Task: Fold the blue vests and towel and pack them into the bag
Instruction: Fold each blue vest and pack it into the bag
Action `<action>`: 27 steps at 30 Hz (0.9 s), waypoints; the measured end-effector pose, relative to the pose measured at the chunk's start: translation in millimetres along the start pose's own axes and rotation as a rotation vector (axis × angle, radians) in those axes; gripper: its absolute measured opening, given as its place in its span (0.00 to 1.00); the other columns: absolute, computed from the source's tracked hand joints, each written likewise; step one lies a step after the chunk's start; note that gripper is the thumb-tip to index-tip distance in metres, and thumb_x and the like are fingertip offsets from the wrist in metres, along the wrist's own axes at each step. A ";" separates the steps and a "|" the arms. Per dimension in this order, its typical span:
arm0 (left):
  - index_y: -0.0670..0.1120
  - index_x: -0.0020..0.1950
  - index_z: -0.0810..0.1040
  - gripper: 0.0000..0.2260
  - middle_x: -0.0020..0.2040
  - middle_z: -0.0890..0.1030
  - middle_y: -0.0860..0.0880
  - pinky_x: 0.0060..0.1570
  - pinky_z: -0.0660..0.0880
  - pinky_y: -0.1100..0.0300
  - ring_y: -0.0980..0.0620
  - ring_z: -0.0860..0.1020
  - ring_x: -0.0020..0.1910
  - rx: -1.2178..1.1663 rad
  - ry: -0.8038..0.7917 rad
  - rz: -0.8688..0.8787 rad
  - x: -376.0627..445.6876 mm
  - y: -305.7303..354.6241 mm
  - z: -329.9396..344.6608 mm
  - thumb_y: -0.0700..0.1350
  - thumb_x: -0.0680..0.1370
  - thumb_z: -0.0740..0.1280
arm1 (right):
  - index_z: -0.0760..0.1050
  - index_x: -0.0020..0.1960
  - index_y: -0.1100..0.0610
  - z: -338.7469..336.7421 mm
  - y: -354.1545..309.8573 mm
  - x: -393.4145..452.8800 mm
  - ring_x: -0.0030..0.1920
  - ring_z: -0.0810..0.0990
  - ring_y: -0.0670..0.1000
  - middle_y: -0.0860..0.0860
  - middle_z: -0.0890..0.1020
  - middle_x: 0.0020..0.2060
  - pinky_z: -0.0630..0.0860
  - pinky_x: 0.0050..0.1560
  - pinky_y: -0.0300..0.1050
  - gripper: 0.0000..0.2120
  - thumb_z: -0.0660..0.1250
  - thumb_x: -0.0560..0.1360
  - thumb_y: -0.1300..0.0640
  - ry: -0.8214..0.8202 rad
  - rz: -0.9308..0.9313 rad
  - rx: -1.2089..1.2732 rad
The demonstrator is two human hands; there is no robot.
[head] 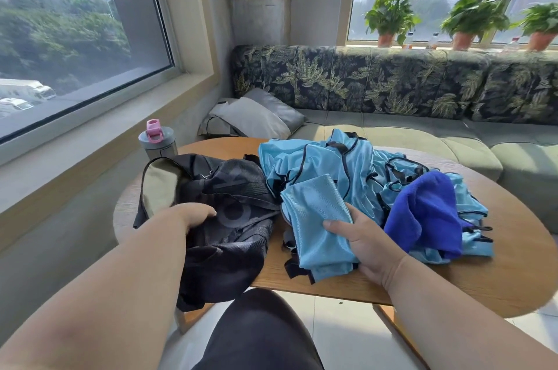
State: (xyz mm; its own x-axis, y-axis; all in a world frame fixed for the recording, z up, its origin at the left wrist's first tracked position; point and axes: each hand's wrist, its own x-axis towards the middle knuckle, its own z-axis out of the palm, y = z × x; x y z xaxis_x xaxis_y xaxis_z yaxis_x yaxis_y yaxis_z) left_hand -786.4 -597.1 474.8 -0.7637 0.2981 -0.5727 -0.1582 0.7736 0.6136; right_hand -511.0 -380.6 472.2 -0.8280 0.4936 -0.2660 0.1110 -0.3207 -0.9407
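The right hand (359, 236) pinches a folded vest (317, 218) on the worktop (453, 288) beside the bag (229, 212); the left hand (196, 215) rests on the bag, fingers relaxed. The slippery fabric could unfold if lifted one-handed, and the bag's mouth looks collapsed.

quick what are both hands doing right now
Left hand: open, fingers resting on the black bag.
Right hand: gripping a folded blue vest.

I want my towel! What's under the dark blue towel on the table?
The dark blue towel lies on top of the heap of light blue vests, at its right side. Whatever sits beneath that heap, besides the wooden table, is covered.
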 end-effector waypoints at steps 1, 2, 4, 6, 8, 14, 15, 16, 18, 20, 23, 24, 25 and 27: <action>0.34 0.63 0.79 0.13 0.59 0.82 0.38 0.62 0.74 0.51 0.40 0.79 0.56 -0.061 0.047 -0.001 2.2 -2.0 2.1 0.42 0.84 0.66 | 0.75 0.68 0.56 -1.6 0.5 0.4 0.60 0.84 0.65 0.61 0.85 0.59 0.77 0.66 0.67 0.19 0.71 0.79 0.64 -0.001 0.004 0.022; 0.33 0.59 0.79 0.11 0.52 0.82 0.38 0.55 0.75 0.53 0.40 0.79 0.49 -0.126 0.084 -0.004 4.1 -3.2 2.7 0.41 0.84 0.66 | 0.75 0.69 0.57 -2.7 0.6 0.4 0.61 0.84 0.65 0.61 0.85 0.60 0.77 0.66 0.68 0.19 0.71 0.79 0.64 -0.004 0.009 0.044; 0.35 0.55 0.80 0.07 0.43 0.80 0.40 0.41 0.75 0.57 0.43 0.77 0.39 -0.200 0.184 0.032 -0.1 1.2 3.2 0.39 0.81 0.69 | 0.74 0.69 0.57 -4.2 -0.5 0.9 0.61 0.83 0.66 0.62 0.84 0.61 0.77 0.66 0.68 0.19 0.70 0.79 0.65 -0.012 0.018 0.098; 0.42 0.60 0.78 0.13 0.48 0.82 0.42 0.44 0.79 0.57 0.45 0.80 0.45 -0.230 0.268 0.179 -7.4 7.0 3.8 0.40 0.76 0.72 | 0.74 0.70 0.58 -4.9 -2.7 2.4 0.62 0.83 0.66 0.63 0.84 0.61 0.78 0.65 0.66 0.20 0.70 0.79 0.65 -0.022 0.023 0.168; 0.51 0.65 0.75 0.19 0.55 0.83 0.48 0.55 0.78 0.51 0.46 0.81 0.53 -0.237 0.297 0.358 -23.9 13.9 4.2 0.41 0.76 0.72 | 0.74 0.71 0.59 -4.4 -5.2 4.6 0.64 0.82 0.67 0.63 0.83 0.63 0.79 0.65 0.64 0.22 0.70 0.78 0.64 -0.026 0.027 0.237; 0.63 0.74 0.64 0.34 0.60 0.84 0.51 0.49 0.80 0.66 0.63 0.84 0.47 -0.240 -0.024 0.712 -77.7 56.3 15.0 0.34 0.78 0.70 | 0.76 0.72 0.62 0.0 -26.9 1.7 0.59 0.84 0.63 0.62 0.82 0.65 0.83 0.59 0.60 0.24 0.67 0.76 0.61 -0.111 -0.016 0.422; 0.62 0.75 0.60 0.35 0.61 0.84 0.50 0.46 0.79 0.69 0.64 0.84 0.48 -0.278 -0.112 0.715 -85.4 63.5 19.2 0.29 0.79 0.66 | 0.77 0.71 0.62 0.5 -31.6 -0.6 0.56 0.85 0.61 0.62 0.83 0.64 0.84 0.57 0.59 0.23 0.67 0.76 0.61 -0.130 -0.016 0.451; 0.58 0.77 0.60 0.35 0.62 0.84 0.48 0.49 0.78 0.70 0.63 0.84 0.54 -0.333 -0.197 0.701 -93.6 69.9 22.7 0.27 0.80 0.62 | 0.77 0.71 0.62 0.7 -35.0 -2.7 0.55 0.86 0.60 0.61 0.83 0.63 0.85 0.55 0.57 0.23 0.66 0.76 0.60 -0.144 -0.016 0.476; 0.48 0.79 0.65 0.31 0.67 0.82 0.42 0.65 0.77 0.59 0.51 0.80 0.68 -0.572 -0.332 0.641 -108.3 79.4 28.9 0.26 0.79 0.55 | 0.78 0.71 0.63 1.8 -39.4 -6.3 0.55 0.86 0.60 0.61 0.83 0.64 0.84 0.56 0.57 0.23 0.67 0.76 0.60 -0.150 -0.015 0.501; 0.44 0.70 0.71 0.26 0.68 0.81 0.36 0.71 0.73 0.44 0.39 0.78 0.70 -0.854 -0.443 0.536 -111.5 80.5 34.8 0.26 0.77 0.50 | 0.81 0.68 0.63 3.5 -41.5 -9.5 0.56 0.86 0.60 0.61 0.83 0.64 0.84 0.58 0.57 0.21 0.67 0.76 0.60 -0.149 -0.014 0.513; 0.42 0.64 0.72 0.23 0.58 0.85 0.39 0.56 0.80 0.47 0.41 0.85 0.57 -0.911 -0.337 0.372 -108.3 69.5 43.7 0.27 0.75 0.50 | 0.84 0.63 0.63 7.2 -42.1 -13.5 0.55 0.86 0.60 0.61 0.84 0.62 0.84 0.56 0.57 0.17 0.67 0.76 0.60 -0.166 -0.002 0.524; 0.42 0.62 0.73 0.19 0.52 0.86 0.43 0.47 0.79 0.53 0.46 0.85 0.48 -0.767 -0.241 0.348 -109.0 61.2 46.4 0.29 0.76 0.53 | 0.84 0.63 0.63 8.2 -41.9 -14.2 0.55 0.86 0.60 0.61 0.84 0.62 0.84 0.57 0.58 0.18 0.67 0.76 0.60 -0.168 0.003 0.526; 0.42 0.58 0.74 0.13 0.44 0.84 0.46 0.40 0.73 0.57 0.49 0.80 0.39 -0.552 -0.136 0.336 -112.6 51.7 46.6 0.33 0.77 0.57 | 0.83 0.64 0.64 8.8 -41.5 -14.2 0.56 0.86 0.61 0.61 0.83 0.63 0.84 0.57 0.58 0.20 0.68 0.75 0.60 -0.166 0.006 0.526; 0.44 0.56 0.75 0.10 0.42 0.81 0.48 0.38 0.68 0.56 0.49 0.77 0.38 -0.053 0.019 0.316 -115.8 31.4 44.4 0.46 0.77 0.64 | 0.81 0.66 0.64 11.2 -41.1 -14.1 0.56 0.86 0.61 0.62 0.83 0.63 0.83 0.59 0.59 0.21 0.68 0.75 0.60 -0.158 0.011 0.518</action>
State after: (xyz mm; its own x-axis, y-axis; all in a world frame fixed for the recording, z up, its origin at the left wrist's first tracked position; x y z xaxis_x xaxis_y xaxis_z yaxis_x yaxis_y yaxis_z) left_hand -675.1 -582.5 536.3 -0.7916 0.5083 -0.3390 0.0571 0.6140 0.7873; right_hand -510.0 -383.5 517.0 -0.9054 0.3729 -0.2028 -0.1323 -0.7018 -0.7000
